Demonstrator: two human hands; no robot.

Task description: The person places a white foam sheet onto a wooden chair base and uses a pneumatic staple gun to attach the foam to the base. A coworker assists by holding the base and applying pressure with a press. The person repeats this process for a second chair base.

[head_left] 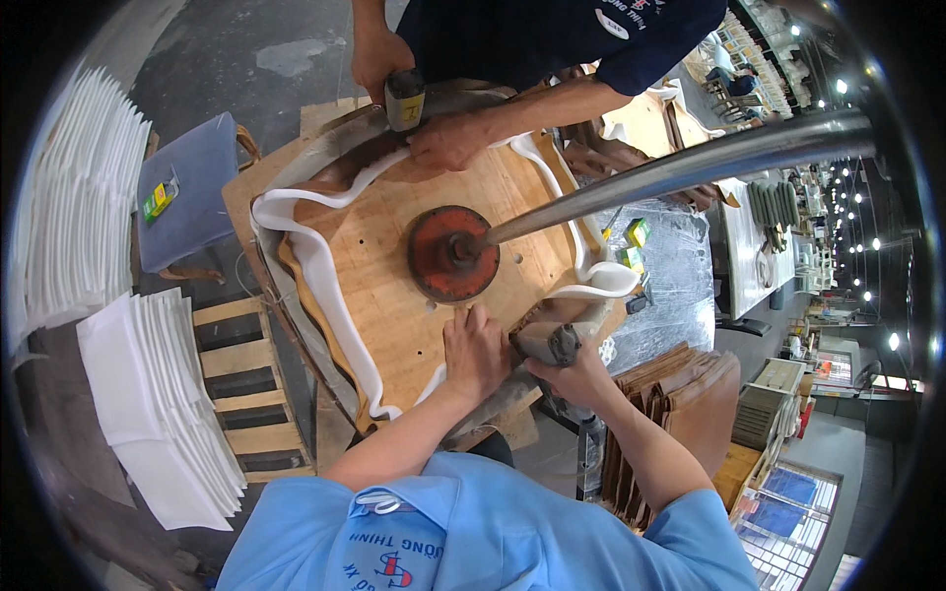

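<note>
My left hand (pixel 474 352) presses flat on the near edge of a round wooden board (pixel 394 266), over the white foam strip (pixel 315 266) and brown leather that wrap its rim. My right hand (pixel 581 372) grips a metal staple gun (pixel 548 343) held against the board's near right edge. A red round clamp pad (pixel 451 252) on a steel pole (pixel 680 167) bears down on the board's middle. Across the board, a co-worker's hand (pixel 448 141) holds the far rim and the other hand (pixel 379 61) holds a yellow-tipped staple gun (pixel 404 98).
Stacks of white foam sheets (pixel 163 394) lie at the left, beside a wooden pallet (pixel 246 384). A grey stool (pixel 187 192) carries a small green box. Brown leather pieces (pixel 680 404) are stacked at the right, and small green boxes (pixel 636 236) lie on a plastic-covered bench.
</note>
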